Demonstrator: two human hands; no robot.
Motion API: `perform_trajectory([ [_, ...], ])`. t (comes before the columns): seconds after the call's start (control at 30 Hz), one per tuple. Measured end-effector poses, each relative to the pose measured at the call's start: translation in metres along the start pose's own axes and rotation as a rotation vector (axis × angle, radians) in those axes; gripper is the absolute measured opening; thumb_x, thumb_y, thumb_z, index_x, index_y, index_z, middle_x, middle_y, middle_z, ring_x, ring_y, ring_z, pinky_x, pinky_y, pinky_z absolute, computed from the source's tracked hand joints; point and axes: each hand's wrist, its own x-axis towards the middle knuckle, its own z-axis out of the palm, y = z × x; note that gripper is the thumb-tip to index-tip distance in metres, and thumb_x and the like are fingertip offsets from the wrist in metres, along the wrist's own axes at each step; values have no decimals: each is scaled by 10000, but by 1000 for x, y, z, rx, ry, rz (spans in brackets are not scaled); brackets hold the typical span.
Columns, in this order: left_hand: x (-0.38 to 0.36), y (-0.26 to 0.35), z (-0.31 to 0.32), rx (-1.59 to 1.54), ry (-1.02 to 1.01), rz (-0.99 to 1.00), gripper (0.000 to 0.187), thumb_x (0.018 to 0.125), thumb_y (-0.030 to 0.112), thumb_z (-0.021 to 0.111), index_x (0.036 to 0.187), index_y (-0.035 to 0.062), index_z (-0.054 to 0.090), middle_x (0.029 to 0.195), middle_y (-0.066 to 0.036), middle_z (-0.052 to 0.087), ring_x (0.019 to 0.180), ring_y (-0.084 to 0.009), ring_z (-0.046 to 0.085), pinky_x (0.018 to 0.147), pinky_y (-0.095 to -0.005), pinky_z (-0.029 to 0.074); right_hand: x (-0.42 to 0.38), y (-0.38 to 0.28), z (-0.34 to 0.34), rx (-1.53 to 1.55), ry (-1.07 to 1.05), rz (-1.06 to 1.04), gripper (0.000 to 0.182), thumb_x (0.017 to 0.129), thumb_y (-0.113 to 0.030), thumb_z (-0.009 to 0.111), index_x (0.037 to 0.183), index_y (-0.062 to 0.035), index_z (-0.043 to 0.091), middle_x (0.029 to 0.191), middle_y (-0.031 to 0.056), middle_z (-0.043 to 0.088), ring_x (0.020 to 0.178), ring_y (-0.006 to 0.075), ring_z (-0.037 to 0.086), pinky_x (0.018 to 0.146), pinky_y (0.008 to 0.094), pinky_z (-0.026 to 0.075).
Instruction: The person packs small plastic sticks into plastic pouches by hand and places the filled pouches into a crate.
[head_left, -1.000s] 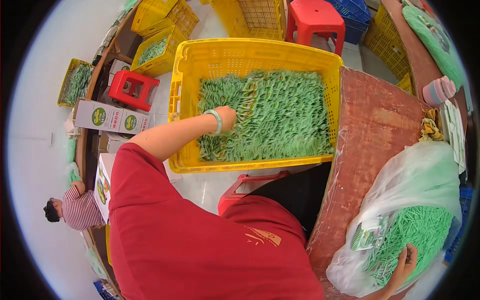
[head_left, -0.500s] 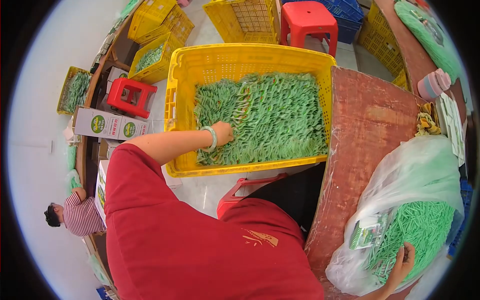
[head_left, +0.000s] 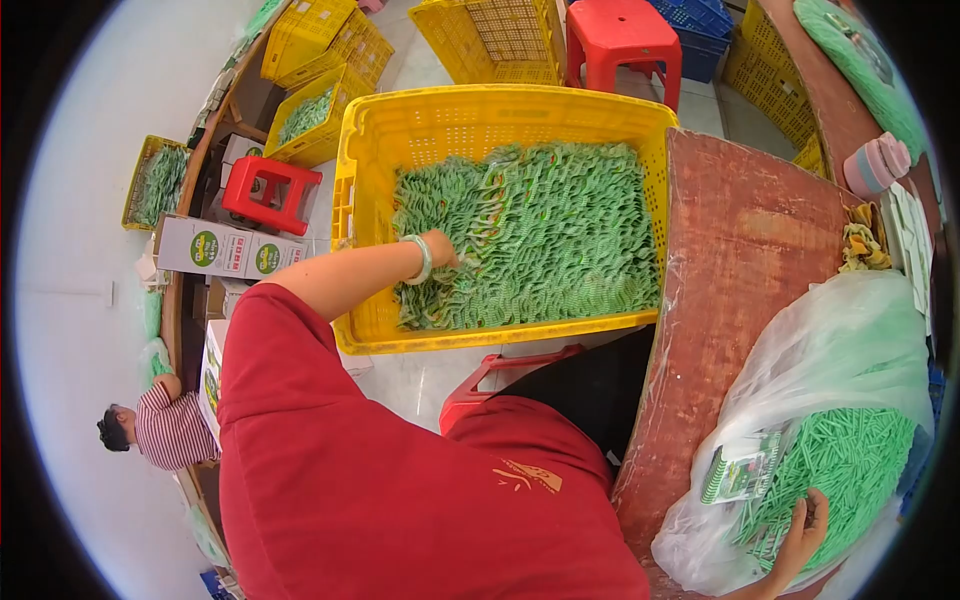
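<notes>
My left hand (head_left: 437, 252), below a pale green bangle, is in the left part of a large yellow crate (head_left: 395, 125). Its fingers are closed and point down at the rows of small green-and-clear packets (head_left: 560, 230); what they grip is hidden. At the lower right, my right hand (head_left: 806, 532) rests on a heap of thin green sticks (head_left: 850, 470) inside a clear plastic bag (head_left: 790, 350). Its thumb and fingers are curved and apart, with nothing visible between them. A stack of printed green-and-white packs (head_left: 742, 468) lies beside the sticks.
A worn red-brown table (head_left: 745, 220) holds the bag, a yellow cloth (head_left: 865, 240) and a pink-and-blue cup (head_left: 877, 165). Red stools (head_left: 622, 40), more yellow crates (head_left: 490, 45) and white cartons (head_left: 215, 248) stand around. A person in a striped shirt (head_left: 175, 430) is at the far left.
My left hand has shifted slightly left and up within the crate, its fingers now stretching lower toward the packets. My right hand stays over the sticks, its fingers a little further apart.
</notes>
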Motion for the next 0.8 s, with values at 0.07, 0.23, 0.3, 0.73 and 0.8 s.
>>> perform_trajectory([
  [0.07,17,-11,11,-60,-2,15,544,892,-78,452,1356,189,548,1217,-40,634,852,-226,652,745,-387,563,-1,-1,0,-12,3,8,234,953,-113,566,1150,14,574,995,22,549,843,87,487,740,234,414],
  [0.23,-19,7,-13,-663,157,-11,309,949,8,463,1181,108,642,1129,-57,649,767,-225,605,669,-377,524,-4,-4,-3,-4,-37,62,240,951,-105,565,1158,17,573,999,21,554,839,83,484,738,226,408],
  [0.3,-69,40,-44,-1389,219,-172,242,954,29,473,1094,85,661,1033,-66,657,702,-229,573,614,-361,488,-4,2,-2,8,-17,6,248,949,-107,570,1163,17,574,993,18,552,829,77,477,727,219,400],
  [0.73,-75,57,-51,-1828,268,-164,171,981,83,475,1102,35,586,1053,-135,614,937,-236,626,845,-366,566,-7,19,0,51,2,-15,251,947,-94,579,1171,18,575,939,-5,527,785,61,443,676,206,368],
  [0.8,-83,66,-58,-1794,308,-261,165,975,53,472,1093,32,584,1096,-145,606,966,-238,622,860,-375,562,-7,19,2,53,9,-19,245,948,-90,575,1168,17,575,930,-7,521,775,59,434,670,204,363],
])
